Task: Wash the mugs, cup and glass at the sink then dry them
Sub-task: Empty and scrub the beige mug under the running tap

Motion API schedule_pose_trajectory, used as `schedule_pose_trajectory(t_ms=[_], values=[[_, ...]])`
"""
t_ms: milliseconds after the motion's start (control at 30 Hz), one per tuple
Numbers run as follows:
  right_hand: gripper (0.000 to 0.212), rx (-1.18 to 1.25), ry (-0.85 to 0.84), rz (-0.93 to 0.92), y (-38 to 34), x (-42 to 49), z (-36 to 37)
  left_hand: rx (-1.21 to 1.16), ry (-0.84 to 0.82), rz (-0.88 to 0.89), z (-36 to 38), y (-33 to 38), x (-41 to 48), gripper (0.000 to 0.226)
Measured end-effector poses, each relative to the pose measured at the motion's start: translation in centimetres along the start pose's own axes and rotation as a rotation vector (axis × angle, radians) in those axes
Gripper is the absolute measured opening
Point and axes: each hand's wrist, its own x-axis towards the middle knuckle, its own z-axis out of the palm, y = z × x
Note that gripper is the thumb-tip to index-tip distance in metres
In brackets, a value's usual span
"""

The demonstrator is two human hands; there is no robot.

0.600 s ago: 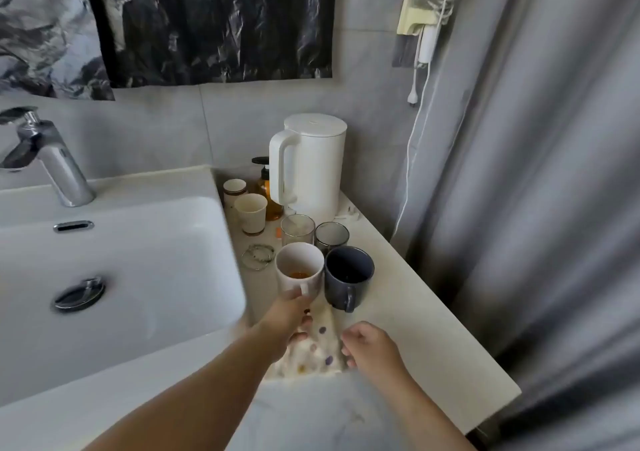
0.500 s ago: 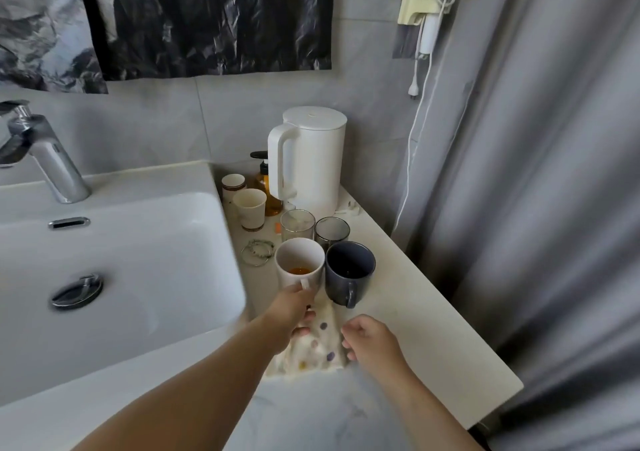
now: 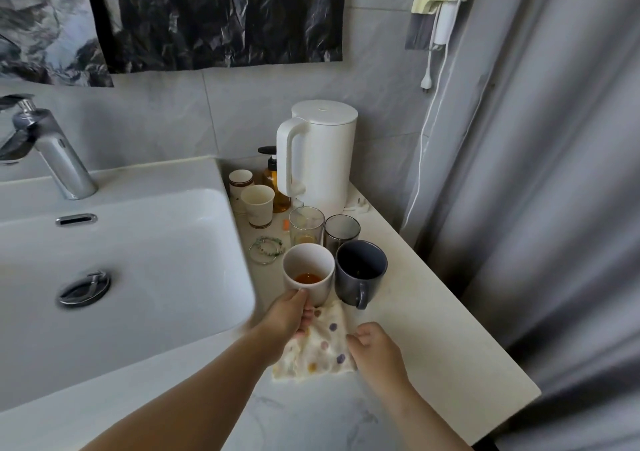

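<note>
Ur left hand (image 3: pixel 289 315) has now closed on the white mug (image 3: pixel 309 277) by its handle, mug's on the counter (image 3: pixel 433 329) by the sink (image 3: pixel 194 215). Ur right hand (image 3: pixel 375 352) is curled at the dotted cloth (image 3: pixel 320 346), can't tell if pinching. Washing's abt to start imo.

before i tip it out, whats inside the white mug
The white mug holds a shallow pool of amber liquid at its bottom. The left hand covers its handle; the near inner wall is hidden.
</note>
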Motion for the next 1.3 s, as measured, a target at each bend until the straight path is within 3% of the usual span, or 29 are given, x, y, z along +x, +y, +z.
schedule_pose_trajectory(t_ms=[133,233,300,467,567,667,733,800,867,967,1033,1200,1300], values=[[0.032,-0.288,0.078,-0.04,0.4,-0.2,1.8,0.024,0.041,0.051,-0.4,-0.9,-0.3,0.033],[0.018,-0.356,0.132,-0.089,0.3,-0.4,2.4,0.041,0.055,0.055,-0.7,-1.3,-0.6,0.033],[0.009,-0.27,0.165,-0.094,0.4,-0.6,2.3,0.056,0.058,0.055,-1.0,-1.5,-0.8,0.033],[0.021,0.217,0.307,0.024,1.2,-1.1,-0.4,0.054,0.041,0.066,-1.1,-2.0,-1.1,0.028],[0.015,0.217,0.428,0.017,2.0,-1.4,-2.9,0.021,0.049,0.066,-1.0,-2.2,-1.2,0.027],[0.011,0.053,0.316,-0.165,1.9,-2.2,-2.5,0.005,0.054,0.062,-0.9,-2.4,-1.2,0.027],[0.029,-0.127,0.217,-0.362,2.1,-2.7,-1.3,-0.005,0.058,0.059,-1.0,-2.4,-1.2,0.027],[0.037,-0.219,0.296,-0.511,2.8,-2.3,-0.3,-0.008,0.057,0.057,-1.0,-2.3,-1.3,0.027],[0.022,-0.242,0.39,-0.443,2.4,-2.1,-0.3,-0.014,0.053,0.056,-1.1,-2.3,-1.5,0.028],[0.055,-0.453,0.273,-0.14,2.4,-1.5,0.0,-0.02,0.053,0.042,-1.0,-2.2,-1.6,0.027],[0.053,-0.359,0.152,-0.027,2.2,-1.2,0.2,-0.019,0.055,0.04,-1.0,-2.1,-1.6,0.029],[0.013,-0.006,0.123,0.036,1.5,-1.7,-0.3,0.062,0.041,0.098,-1.3,-2.6,-2.2,0.033],[0.016,0.139,0.157,0.019,0.8,-2.5,-0.8,0.047,0.045,0.161,-1.4,-2.6,-3.3,0.035]])
